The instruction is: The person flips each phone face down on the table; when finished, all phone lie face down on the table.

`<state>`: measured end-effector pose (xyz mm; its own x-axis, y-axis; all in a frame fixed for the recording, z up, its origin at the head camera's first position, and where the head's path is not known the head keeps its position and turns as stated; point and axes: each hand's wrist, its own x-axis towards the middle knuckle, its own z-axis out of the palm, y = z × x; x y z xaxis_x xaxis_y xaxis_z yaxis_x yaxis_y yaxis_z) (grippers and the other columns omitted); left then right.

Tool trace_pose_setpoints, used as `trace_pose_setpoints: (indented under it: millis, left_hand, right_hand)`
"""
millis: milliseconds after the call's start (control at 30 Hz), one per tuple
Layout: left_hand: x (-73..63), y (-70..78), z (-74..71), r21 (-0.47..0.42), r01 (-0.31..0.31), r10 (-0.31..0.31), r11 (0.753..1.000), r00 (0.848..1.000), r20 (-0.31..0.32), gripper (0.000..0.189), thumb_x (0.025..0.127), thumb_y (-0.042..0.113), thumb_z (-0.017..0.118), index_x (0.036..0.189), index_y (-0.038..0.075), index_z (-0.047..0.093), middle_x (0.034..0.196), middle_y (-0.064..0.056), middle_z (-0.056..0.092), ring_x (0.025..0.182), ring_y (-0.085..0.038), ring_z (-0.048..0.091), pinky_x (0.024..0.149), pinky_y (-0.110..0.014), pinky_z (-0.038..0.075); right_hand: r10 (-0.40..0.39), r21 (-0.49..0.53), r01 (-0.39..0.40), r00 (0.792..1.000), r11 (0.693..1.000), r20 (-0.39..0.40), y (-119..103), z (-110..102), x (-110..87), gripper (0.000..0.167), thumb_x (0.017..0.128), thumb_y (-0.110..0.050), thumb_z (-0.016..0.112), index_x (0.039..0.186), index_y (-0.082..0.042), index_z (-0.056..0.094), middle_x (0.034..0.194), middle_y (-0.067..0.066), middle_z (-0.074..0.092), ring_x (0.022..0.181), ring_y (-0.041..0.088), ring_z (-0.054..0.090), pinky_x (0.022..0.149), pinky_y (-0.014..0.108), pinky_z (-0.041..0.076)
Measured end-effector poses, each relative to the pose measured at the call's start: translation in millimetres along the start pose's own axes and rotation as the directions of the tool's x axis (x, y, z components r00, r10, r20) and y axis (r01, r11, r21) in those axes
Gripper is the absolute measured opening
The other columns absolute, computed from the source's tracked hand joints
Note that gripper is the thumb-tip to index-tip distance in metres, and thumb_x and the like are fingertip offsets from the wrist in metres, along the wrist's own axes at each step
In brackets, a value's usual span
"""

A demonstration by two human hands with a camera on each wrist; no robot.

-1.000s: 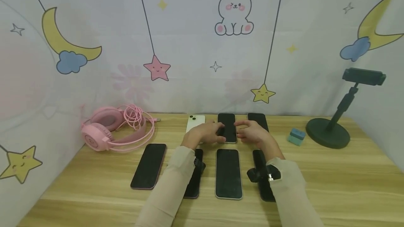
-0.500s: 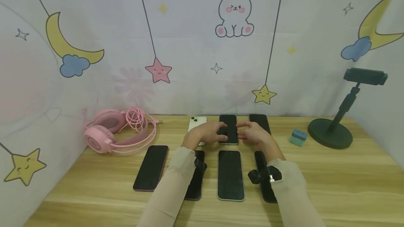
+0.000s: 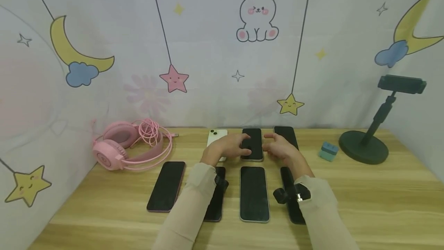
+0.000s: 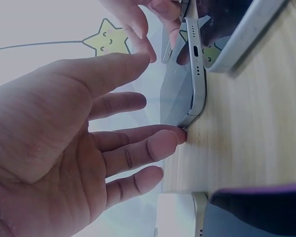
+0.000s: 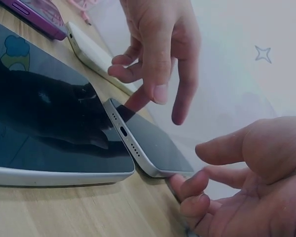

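Before a cartoon-printed backdrop point(image 3: 211, 105), on a wood-grain table point(image 3: 374, 200), a black phone point(image 3: 257, 147) lies flat between two hands: left hand point(image 3: 227, 146) at nine o'clock, right hand point(image 3: 280, 149) at three, fingers loosely spread wide at its edges. Only the wrist views reveal its charging port point(image 5: 124, 131). Farther out, pink headphones point(image 3: 106, 153) sit toward nine, a dark stand point(image 3: 364, 147) toward three.

Without legible lettering, numbers or brands on phones point(image 3: 254, 194), headphones point(image 3: 110, 150) or backdrop point(image 3: 208, 34) (earcup emblem point(image 3: 104, 160) too small to decipher).
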<state>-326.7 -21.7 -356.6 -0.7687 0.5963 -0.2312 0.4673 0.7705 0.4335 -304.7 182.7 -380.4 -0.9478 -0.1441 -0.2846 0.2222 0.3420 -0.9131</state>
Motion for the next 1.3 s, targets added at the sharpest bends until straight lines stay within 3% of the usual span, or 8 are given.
trace_pose_setpoints:
  millis: [133, 367, 600, 733, 867, 1100, 1300]
  left_hand:
    - [-1.1, -1.0, 2.5, 0.004, -0.008, 0.008, 1.000, 1.000, -0.001, 0.061, 0.103, 0.034, 0.058, 0.154, 0.010, 0.036, 0.134, -0.012, 0.059, 0.116, -0.024, 0.061, 0.097, -0.041, 0.048]
    - [-2.5, -1.1, 4.8, -0.017, -0.021, 0.021, 1.000, 1.000, -0.011, 0.062, 0.102, 0.033, 0.060, 0.154, 0.010, 0.037, 0.134, -0.012, 0.060, 0.117, -0.024, 0.060, 0.097, -0.040, 0.048]
    - [-2.5, 0.4, 1.8, -0.010, -0.017, 0.016, 1.000, 1.000, -0.016, 0.063, 0.102, 0.034, 0.059, 0.155, 0.012, 0.035, 0.136, -0.012, 0.059, 0.120, -0.024, 0.059, 0.098, -0.040, 0.048]
    - [-0.6, 4.1, -0.1, 0.002, -0.028, 0.028, 1.000, 1.000, -0.013, 0.064, 0.102, 0.035, 0.059, 0.156, 0.013, 0.033, 0.136, -0.011, 0.059, 0.119, -0.023, 0.059, 0.097, -0.039, 0.048]
    - [2.6, 5.1, 1.6, 0.017, -0.044, 0.044, 0.999, 0.999, -0.007, 0.065, 0.102, 0.035, 0.060, 0.156, 0.013, 0.033, 0.127, -0.008, 0.063, 0.111, -0.020, 0.062, 0.092, -0.036, 0.049]
    - [4.2, 7.0, 4.2, 0.005, -0.085, 0.085, 0.996, 0.996, -0.021, 0.067, 0.102, 0.036, 0.060, 0.158, 0.015, 0.030, 0.127, -0.009, 0.063, 0.108, -0.019, 0.062, 0.089, -0.036, 0.051]
    - [5.6, 8.0, 5.0, 0.002, -0.109, 0.109, 0.994, 0.994, -0.018, 0.071, 0.101, 0.037, 0.061, 0.159, 0.017, 0.026, 0.118, -0.007, 0.065, 0.095, -0.013, 0.064, 0.084, -0.034, 0.051]
  right_hand:
    - [-0.004, 0.030, 0.003, 1.000, 1.000, 0.008, 2.6, 0.2, -0.9, 0.062, 0.099, -0.004, 0.053, 0.155, 0.001, 0.025, 0.073, 0.002, 0.052, 0.057, 0.010, 0.044, 0.055, 0.024, 0.038]
    - [0.025, 0.195, -0.035, 0.998, 0.980, 0.052, 5.7, -0.4, -1.9, 0.066, 0.100, 0.001, 0.050, 0.157, 0.000, 0.017, 0.091, 0.008, 0.057, 0.059, 0.008, 0.043, 0.053, 0.021, 0.035]
    - [0.006, 0.166, -0.011, 0.999, 0.986, 0.033, 0.5, -3.3, -2.1, 0.065, 0.099, -0.002, 0.053, 0.156, 0.000, 0.023, 0.077, 0.002, 0.053, 0.062, 0.010, 0.044, 0.055, 0.024, 0.037]
    - [-0.007, 0.147, 0.005, 1.000, 0.989, 0.016, -3.6, -5.2, -3.0, 0.059, 0.101, -0.003, 0.051, 0.155, 0.000, 0.027, 0.082, 0.003, 0.052, 0.065, 0.011, 0.045, 0.056, 0.024, 0.038]
    - [-0.011, 0.135, 0.009, 1.000, 0.991, 0.016, -4.4, -6.6, -3.8, 0.056, 0.102, -0.003, 0.050, 0.154, 0.001, 0.029, 0.086, 0.004, 0.052, 0.066, 0.011, 0.045, 0.057, 0.024, 0.038]
    - [-0.044, 0.109, 0.043, 0.999, 0.993, 0.005, -5.8, -10.3, -4.7, 0.053, 0.102, -0.003, 0.051, 0.152, -0.002, 0.036, 0.071, 0.002, 0.048, 0.062, 0.013, 0.043, 0.056, 0.027, 0.037]
    - [-0.051, 0.101, 0.049, 0.998, 0.994, 0.023, -6.9, -9.8, -6.7, 0.055, 0.103, -0.003, 0.051, 0.155, -0.007, 0.034, 0.073, 0.002, 0.048, 0.065, 0.014, 0.043, 0.059, 0.028, 0.036]
